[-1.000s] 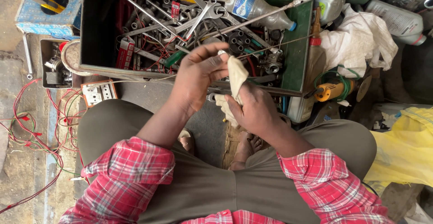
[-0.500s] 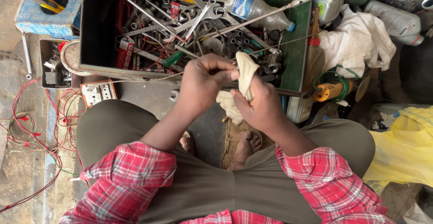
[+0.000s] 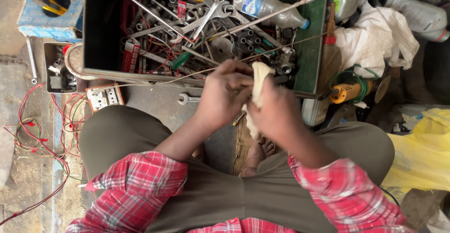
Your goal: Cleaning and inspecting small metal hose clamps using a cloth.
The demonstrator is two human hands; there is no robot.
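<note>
My left hand (image 3: 224,94) and my right hand (image 3: 274,116) meet in front of my chest, both closed on a cream-coloured cloth (image 3: 257,85). The cloth sticks up between the thumbs and hangs down below the palms. Whatever lies inside the cloth is hidden by my fingers. Both hands hover just above the near rim of an open green metal toolbox (image 3: 309,50) full of spanners, rods and wires. I sit cross-legged in olive trousers and a red checked shirt.
A plastic bottle (image 3: 262,5) lies in the toolbox. A spanner (image 3: 187,99) lies on the ground by my left knee. A socket board (image 3: 104,97) with red wires sits at left, a small parts box (image 3: 56,69) beside it. White cloth (image 3: 375,36), a yellow-handled tool (image 3: 347,91) and yellow sheet (image 3: 422,148) lie right.
My hands have closed together over the cloth, the left fingers curling round it. The right hand has turned slightly and both hands shifted a little toward the toolbox.
</note>
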